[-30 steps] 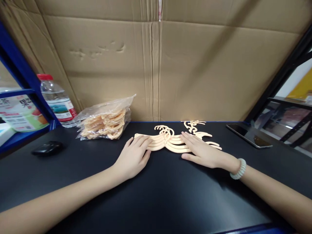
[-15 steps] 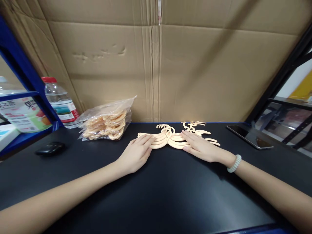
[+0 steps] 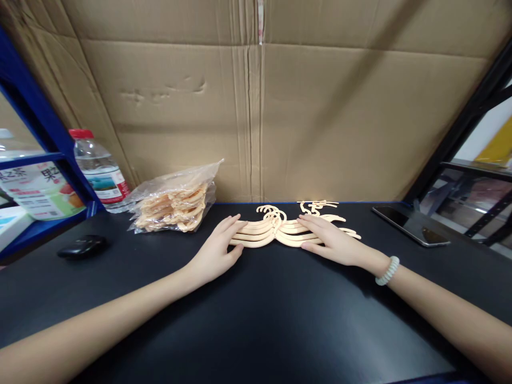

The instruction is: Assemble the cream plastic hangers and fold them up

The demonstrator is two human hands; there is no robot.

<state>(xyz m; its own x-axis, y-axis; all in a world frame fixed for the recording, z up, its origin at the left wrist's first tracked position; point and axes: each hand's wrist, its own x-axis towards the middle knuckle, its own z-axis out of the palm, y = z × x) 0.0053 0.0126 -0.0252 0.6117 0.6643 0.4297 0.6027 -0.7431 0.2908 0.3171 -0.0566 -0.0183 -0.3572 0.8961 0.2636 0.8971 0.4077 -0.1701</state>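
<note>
Several beige clothes hangers (image 3: 258, 236) lie flat in an overlapping row near the back of the black table, their hooks pointing away from me. At their left ends is my left hand (image 3: 218, 248), fingers stretched out and thumb apart on the near side, touching the ends. My right hand (image 3: 330, 240) lies across their right arms with its fingers extended and covers part of them. Behind that hand, more beige hangers (image 3: 316, 206) lie in a loose jumble, partly hidden.
A clear plastic bag (image 3: 172, 205) full of beige hangers stands left of my left hand. Farther left are a black mouse (image 3: 82, 246) and a red-capped water bottle (image 3: 102, 173). A phone (image 3: 410, 226) lies at the right. A cardboard wall (image 3: 340, 122) closes off the back.
My left hand has slid left and its thumb has spread, uncovering more of the hangers' left arms. The right hand remains almost in place.
</note>
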